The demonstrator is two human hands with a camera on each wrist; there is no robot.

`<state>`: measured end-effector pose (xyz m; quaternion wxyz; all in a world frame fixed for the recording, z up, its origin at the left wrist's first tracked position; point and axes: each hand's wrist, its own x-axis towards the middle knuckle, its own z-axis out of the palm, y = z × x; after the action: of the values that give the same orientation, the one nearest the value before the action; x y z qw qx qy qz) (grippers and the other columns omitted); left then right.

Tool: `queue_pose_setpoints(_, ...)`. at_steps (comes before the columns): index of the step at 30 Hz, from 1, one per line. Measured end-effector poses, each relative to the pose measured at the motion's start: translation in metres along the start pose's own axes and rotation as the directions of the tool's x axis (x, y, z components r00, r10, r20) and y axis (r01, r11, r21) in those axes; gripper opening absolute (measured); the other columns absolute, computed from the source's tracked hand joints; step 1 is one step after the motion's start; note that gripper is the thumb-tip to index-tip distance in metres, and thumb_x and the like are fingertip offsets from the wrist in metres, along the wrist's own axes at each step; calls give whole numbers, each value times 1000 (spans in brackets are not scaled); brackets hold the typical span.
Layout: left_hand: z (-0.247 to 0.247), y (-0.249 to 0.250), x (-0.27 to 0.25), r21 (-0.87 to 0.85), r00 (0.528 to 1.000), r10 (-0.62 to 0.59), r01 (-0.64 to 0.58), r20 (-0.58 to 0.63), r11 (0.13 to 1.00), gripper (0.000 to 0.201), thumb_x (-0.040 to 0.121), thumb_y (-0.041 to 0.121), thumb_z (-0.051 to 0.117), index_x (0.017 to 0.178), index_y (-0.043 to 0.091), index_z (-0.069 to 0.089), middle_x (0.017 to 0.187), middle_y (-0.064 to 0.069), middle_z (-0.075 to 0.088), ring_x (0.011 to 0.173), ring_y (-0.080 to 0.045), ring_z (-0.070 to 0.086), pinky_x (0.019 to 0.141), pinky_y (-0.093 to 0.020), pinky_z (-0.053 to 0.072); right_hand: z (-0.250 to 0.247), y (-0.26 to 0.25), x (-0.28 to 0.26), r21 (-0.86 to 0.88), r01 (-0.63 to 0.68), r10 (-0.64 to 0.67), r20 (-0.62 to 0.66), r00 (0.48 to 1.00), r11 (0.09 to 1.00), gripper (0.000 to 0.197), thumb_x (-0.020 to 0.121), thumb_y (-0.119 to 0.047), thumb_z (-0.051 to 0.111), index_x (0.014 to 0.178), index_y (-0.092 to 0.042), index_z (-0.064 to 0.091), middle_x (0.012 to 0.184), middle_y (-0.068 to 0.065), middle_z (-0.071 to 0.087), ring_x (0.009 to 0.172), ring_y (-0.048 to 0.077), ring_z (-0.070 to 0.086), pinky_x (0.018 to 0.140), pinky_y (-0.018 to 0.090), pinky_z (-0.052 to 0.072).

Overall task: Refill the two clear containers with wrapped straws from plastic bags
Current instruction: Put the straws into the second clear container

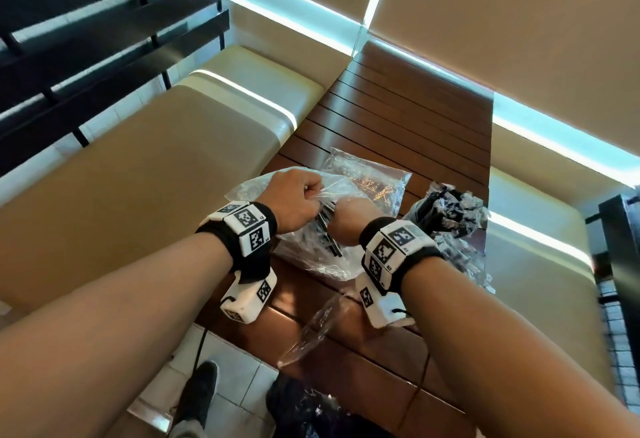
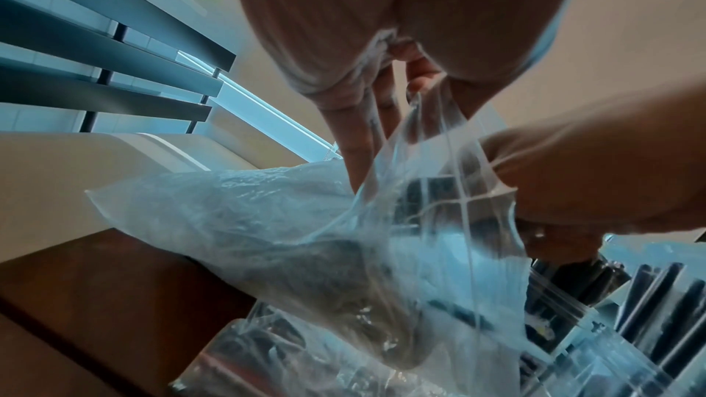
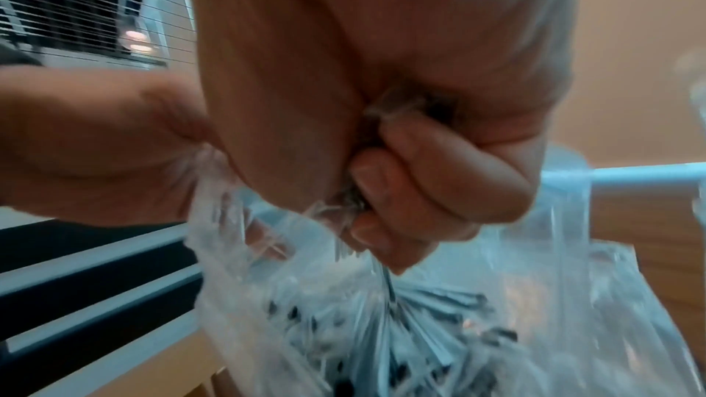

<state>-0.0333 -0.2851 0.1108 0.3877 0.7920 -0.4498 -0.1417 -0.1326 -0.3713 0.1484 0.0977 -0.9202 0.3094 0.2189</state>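
A clear plastic bag (image 1: 311, 257) of black wrapped straws lies on the wooden slatted table (image 1: 398, 108). My left hand (image 1: 298, 202) pinches the bag's upper film and holds the mouth apart; the pinch shows in the left wrist view (image 2: 416, 92). My right hand (image 1: 346, 223) is fisted round a bundle of wrapped straws (image 1: 327, 233) at the bag's mouth, fingers (image 3: 420, 177) curled tight on them. More straws (image 3: 401, 343) fan out below inside the bag. A clear container (image 1: 446, 216) crammed with wrapped straws stands just right of my right wrist, its wall (image 2: 611, 328) close by.
A second plastic bag (image 1: 374, 174) lies behind the hands. A crumpled clear film strip (image 1: 311, 326) hangs at the table's near edge. Beige bench seats (image 1: 156, 167) flank the table on both sides. A dark bag (image 1: 311, 410) and a shoe (image 1: 201, 389) are on the tiled floor.
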Motion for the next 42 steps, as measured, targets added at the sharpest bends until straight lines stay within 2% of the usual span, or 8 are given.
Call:
queue_pose_setpoints(7,12,28,21,-14,997,-55,54,-50,998,33,78,10,60,57,14,36,65,-9,58,62,-24,42,58,-29,34,-42,48,-52,-63,-10,11,18,1000,998,17,93,-16,46,79,-7,52,85,8,56,78,24,56,61,23,44)
queue_pose_setpoints(15,38,56,38,56,985,-155,159,-80,986,26,80,10,55,60,16,38,58,0,46,66,-27,42,62,-31,32,-60,125,-109,46,-32,32,1,999,998,20,98,-23,46,96,-8,59,80,1,54,68,13,50,53,23,37)
queue_pose_setpoints(22,61,71,39,161,971,-238,234,5,959,15,78,18,59,67,17,49,76,-7,60,84,-33,58,72,-31,40,-80,174,-150,358,-7,31,-60,998,934,24,98,-20,51,75,-15,57,63,-4,53,41,-1,45,39,15,34)
queue_pose_setpoints(24,64,76,36,185,964,-249,229,89,956,10,77,29,60,77,21,54,86,-3,62,91,-28,59,76,-29,41,-85,180,-157,472,32,31,-124,992,881,33,100,-24,50,68,-19,52,57,-8,49,34,-2,40,34,12,29)
queue_pose_setpoints(28,55,105,31,-1,982,-117,118,152,993,55,69,47,49,114,18,60,118,-1,60,109,-21,56,98,-40,44,-82,168,-147,508,142,-3,-265,964,850,29,102,-31,47,75,-21,53,69,-6,58,57,5,52,56,24,42)
queue_pose_setpoints(33,25,160,24,-731,955,-45,255,294,633,47,73,39,63,114,18,57,119,-9,67,108,-21,63,95,-42,45,-46,135,-113,420,206,34,-495,868,884,13,99,-34,43,99,-22,48,83,-1,63,74,23,59,61,35,46)
queue_pose_setpoints(37,14,176,27,-827,964,-73,257,255,500,31,81,31,74,101,12,59,99,-8,67,100,-20,68,86,-38,54,-23,110,-99,296,243,16,-664,748,924,22,95,-23,47,116,-18,41,86,12,67,73,37,61,58,36,37)
queue_pose_setpoints(42,22,183,37,-870,897,-438,259,56,420,27,86,26,72,98,8,56,68,-3,57,56,-12,58,58,-29,53,-12,90,-86,290,321,-64,-644,762,901,60,94,-25,51,145,-20,20,85,11,68,70,31,64,64,44,53)
